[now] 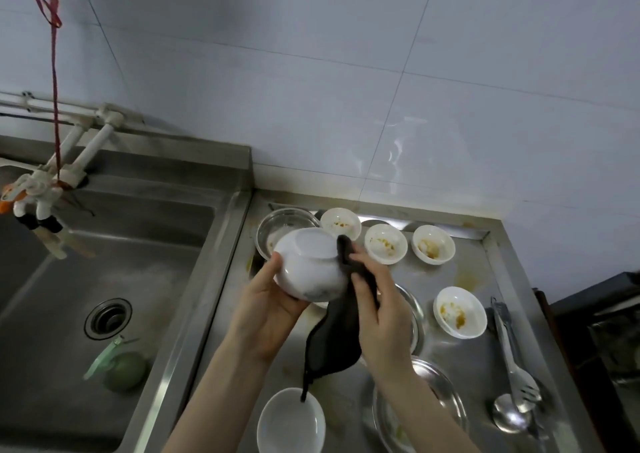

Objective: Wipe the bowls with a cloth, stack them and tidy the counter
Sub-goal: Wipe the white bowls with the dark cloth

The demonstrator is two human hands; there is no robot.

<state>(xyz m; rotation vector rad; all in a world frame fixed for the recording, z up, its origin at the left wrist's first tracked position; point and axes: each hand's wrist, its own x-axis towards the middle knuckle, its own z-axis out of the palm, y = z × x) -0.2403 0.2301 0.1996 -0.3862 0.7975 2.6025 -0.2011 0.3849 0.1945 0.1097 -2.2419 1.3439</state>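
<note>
Above the steel desk (460, 359), the left hand (266, 309) cups a white bowl (310, 264) from below and the side, its grip curled round the wall with the thumb on the near-left edge; the bowl is tipped so its base faces up and toward the camera. The right hand (379, 300) has its grip closed on a dark cloth (337, 331), pressing the upper end against the bowl's right side while the rest hangs down (its tip dangles just over a clean white bowl (291, 421) at the near edge). Along the back of the desk stand three small soiled bowls (385, 244) in a row, beside a glass bowl (277, 224) partly hidden behind the held one. A fourth soiled bowl (460, 311) sits further right, near tongs (512, 352) and a spoon (509, 416). Metal plates (446, 393) lie under the right forearm. To the left is a sink (69, 279) holding a green round object (125, 370).
</note>
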